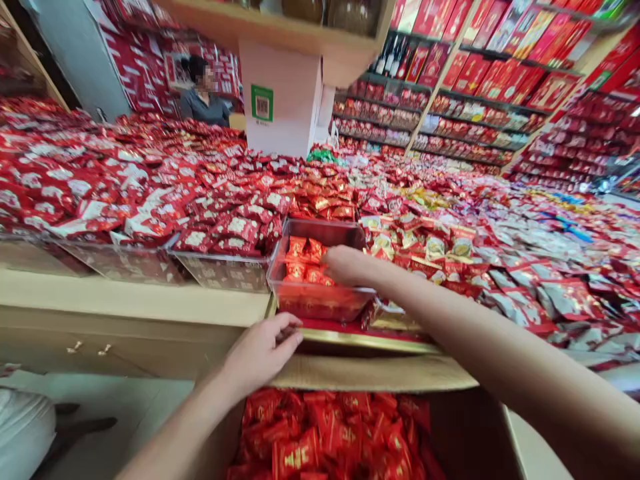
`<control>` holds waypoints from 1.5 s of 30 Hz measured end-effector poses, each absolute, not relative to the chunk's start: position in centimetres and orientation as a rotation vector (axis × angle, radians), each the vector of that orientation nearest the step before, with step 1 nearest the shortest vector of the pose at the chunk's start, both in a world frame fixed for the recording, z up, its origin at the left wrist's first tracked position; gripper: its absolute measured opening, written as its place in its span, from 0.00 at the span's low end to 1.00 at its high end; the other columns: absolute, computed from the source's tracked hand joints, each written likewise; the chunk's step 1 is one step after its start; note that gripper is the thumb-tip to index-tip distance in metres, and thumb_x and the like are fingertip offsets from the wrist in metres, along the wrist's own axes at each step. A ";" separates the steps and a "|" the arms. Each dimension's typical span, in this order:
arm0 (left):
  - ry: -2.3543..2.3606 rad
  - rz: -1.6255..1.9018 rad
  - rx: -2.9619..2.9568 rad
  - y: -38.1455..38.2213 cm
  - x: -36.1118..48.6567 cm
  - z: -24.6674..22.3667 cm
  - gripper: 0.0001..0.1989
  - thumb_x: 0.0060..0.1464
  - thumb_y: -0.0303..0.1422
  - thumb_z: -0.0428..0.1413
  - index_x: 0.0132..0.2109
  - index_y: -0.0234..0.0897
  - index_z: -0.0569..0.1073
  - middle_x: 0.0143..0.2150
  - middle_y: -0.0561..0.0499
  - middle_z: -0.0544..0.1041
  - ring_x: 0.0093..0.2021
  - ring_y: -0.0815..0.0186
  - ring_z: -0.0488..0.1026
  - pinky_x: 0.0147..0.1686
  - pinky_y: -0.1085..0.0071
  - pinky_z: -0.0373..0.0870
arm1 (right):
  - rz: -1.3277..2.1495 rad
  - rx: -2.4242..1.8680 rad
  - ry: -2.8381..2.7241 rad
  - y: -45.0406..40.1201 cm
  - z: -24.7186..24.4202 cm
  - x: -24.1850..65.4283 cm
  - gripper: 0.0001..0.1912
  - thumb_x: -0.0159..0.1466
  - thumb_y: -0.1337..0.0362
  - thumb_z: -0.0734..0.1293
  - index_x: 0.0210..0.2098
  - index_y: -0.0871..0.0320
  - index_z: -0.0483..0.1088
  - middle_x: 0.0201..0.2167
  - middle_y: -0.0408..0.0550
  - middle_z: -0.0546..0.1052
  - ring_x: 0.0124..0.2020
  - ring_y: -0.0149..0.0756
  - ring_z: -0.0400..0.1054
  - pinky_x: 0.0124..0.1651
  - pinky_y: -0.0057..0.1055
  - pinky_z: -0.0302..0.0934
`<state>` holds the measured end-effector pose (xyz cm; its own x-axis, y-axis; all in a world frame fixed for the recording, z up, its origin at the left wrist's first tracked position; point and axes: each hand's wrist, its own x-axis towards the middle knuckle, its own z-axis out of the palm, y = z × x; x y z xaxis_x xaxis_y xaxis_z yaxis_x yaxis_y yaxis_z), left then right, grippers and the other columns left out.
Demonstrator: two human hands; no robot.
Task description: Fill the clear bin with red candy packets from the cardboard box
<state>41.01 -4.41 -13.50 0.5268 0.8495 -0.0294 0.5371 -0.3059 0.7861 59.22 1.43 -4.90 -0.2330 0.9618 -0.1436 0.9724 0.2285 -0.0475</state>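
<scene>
My right hand point(345, 265) reaches into a clear plastic bin point(320, 291), fingers curled down against small red wrapped candies point(296, 272) in it. Its fingertips are hidden, so whether a candy is between them cannot be made out. My left hand point(265, 347) is empty, thumb and fingers apart, near the gold-edged counter front just below the bin's left corner. Under both arms stands an open cardboard box point(380, 373) holding many red wrapped candies with gold print point(300, 453).
Bins of red-and-white packets point(235, 230) stand left of the clear bin. Cream-and-red packets point(435, 243) lie to its right. A white pillar point(283, 100) with a green QR sign rises behind, near a person point(205, 100). Shelves of red boxes point(500, 80) line the back.
</scene>
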 end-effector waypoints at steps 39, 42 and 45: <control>0.778 0.510 0.940 -12.4 43.1 -12.4 0.27 0.40 0.37 0.63 0.49 0.41 0.66 0.44 0.48 0.74 0.44 0.63 0.70 0.47 0.67 0.63 | -1.087 1.948 3.153 -15.9 -13.2 59.0 0.16 0.59 0.76 0.55 0.42 0.56 0.64 0.40 0.47 0.71 0.41 0.29 0.65 0.43 0.25 0.63; 0.718 0.517 0.917 -12.1 43.7 -12.1 0.34 0.37 0.32 0.65 0.52 0.45 0.62 0.43 0.48 0.73 0.40 0.63 0.72 0.42 0.67 0.65 | -1.519 2.273 2.728 -16.0 -12.9 58.6 0.21 0.59 0.76 0.57 0.48 0.52 0.64 0.46 0.46 0.69 0.49 0.29 0.63 0.49 0.25 0.60; 0.710 0.512 0.941 -12.1 44.2 -11.7 0.37 0.38 0.31 0.64 0.55 0.48 0.58 0.39 0.51 0.74 0.38 0.64 0.71 0.41 0.67 0.65 | -1.343 2.502 2.691 -16.4 -13.2 58.2 0.20 0.59 0.69 0.61 0.51 0.50 0.62 0.51 0.49 0.66 0.52 0.35 0.61 0.51 0.29 0.60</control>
